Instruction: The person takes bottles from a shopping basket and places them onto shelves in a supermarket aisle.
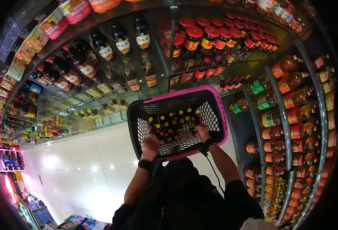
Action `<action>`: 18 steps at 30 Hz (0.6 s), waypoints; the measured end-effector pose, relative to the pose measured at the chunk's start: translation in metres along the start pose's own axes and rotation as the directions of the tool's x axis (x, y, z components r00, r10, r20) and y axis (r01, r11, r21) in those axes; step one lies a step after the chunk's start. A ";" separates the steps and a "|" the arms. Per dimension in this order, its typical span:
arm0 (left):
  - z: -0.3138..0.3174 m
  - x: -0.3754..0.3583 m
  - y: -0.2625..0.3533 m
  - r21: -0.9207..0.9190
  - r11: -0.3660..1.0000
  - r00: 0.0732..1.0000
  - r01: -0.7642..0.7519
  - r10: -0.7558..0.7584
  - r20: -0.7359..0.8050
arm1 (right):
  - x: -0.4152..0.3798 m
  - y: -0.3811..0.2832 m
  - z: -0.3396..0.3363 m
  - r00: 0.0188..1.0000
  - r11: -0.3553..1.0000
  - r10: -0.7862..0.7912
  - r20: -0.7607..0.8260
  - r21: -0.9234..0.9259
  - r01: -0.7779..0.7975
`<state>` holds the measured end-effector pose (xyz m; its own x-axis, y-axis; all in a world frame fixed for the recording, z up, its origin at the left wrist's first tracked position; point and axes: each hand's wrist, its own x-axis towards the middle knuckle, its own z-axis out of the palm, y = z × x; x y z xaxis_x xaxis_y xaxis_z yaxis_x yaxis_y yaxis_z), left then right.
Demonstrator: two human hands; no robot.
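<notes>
A black shopping basket (132, 122) with a pink rim and lattice sides stands in front of my body. Inside it are several small dark bottles (173, 131) with yellow or red caps. At the basket's near left side my left hand (150, 145) is closed, fingers curled by the nearest bottles. My right hand (202, 132), over the right part of the basket, has its fingers pinched together beside the bottles. What either hand holds, if anything, is hidden.
Ahead, glass shelves carry dark sauce bottles (121, 38) and red-lidded jars (194, 37). To the right, a rack holds many oil bottles (293, 99). Pale shiny floor (84, 165) lies to the left. A black cable (215, 172) hangs by my right forearm.
</notes>
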<state>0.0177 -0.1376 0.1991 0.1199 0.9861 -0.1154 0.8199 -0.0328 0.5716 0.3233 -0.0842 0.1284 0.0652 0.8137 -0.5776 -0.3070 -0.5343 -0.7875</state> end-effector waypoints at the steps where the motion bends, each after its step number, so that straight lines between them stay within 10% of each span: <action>1: -0.002 -0.004 0.011 0.159 0.986 0.998 -0.055 0.057 -0.008 | 0.003 -0.002 -0.005 0.996 0.996 0.061 -0.064 -0.058 -0.064; 2: 0.001 -0.007 0.018 0.314 0.943 0.993 -0.107 0.115 -0.005 | 0.007 -0.005 -0.008 0.984 0.985 0.117 -0.131 -0.112 -0.132; 3: 0.013 -0.010 0.017 -0.527 0.841 0.979 0.123 -0.191 -0.076 | 0.011 -0.007 -0.010 0.975 0.972 0.147 -0.166 -0.161 -0.174; 4: 0.018 -0.012 0.017 -0.525 0.841 0.977 0.132 -0.199 -0.073 | 0.016 -0.008 -0.010 0.974 0.970 0.156 -0.163 -0.161 -0.183; 6: 0.005 -0.015 0.036 0.430 0.896 0.991 -0.113 0.071 0.111 | 0.028 -0.005 -0.016 0.981 0.948 0.143 -0.129 -0.266 -0.173; 8: 0.022 -0.021 0.031 0.444 0.893 0.994 -0.074 0.030 0.104 | 0.072 0.042 -0.035 0.993 0.822 0.034 0.112 -0.568 0.036; 10: 0.036 -0.023 0.023 0.516 0.857 0.998 0.013 -0.039 0.040 | 0.139 0.119 -0.069 0.807 0.347 -0.225 0.546 -0.729 0.590; 11: 0.036 -0.025 0.023 0.518 0.856 0.998 0.013 -0.041 0.043 | 0.113 0.078 -0.036 0.779 -0.388 0.094 0.620 -0.698 0.602; 12: 0.035 -0.027 0.024 0.547 0.835 0.996 -0.058 0.009 0.091 | 0.095 0.053 -0.020 0.779 -0.384 0.096 0.620 -0.699 0.604; 14: 0.036 -0.032 0.019 0.574 0.809 0.988 -0.129 0.055 0.143 | 0.080 0.030 -0.007 0.905 0.126 0.331 0.268 -0.963 0.239; 18: 0.034 -0.031 0.015 0.563 0.799 0.968 -0.209 0.087 0.236 | 0.084 -0.005 -0.011 0.969 0.023 0.242 -0.046 -0.998 -0.053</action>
<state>0.0455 -0.1738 0.1840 0.3193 0.9130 -0.2539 0.9457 -0.3242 0.0236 0.3406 -0.0162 0.0812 0.0328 0.6489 -0.7601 0.9375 -0.2837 -0.2017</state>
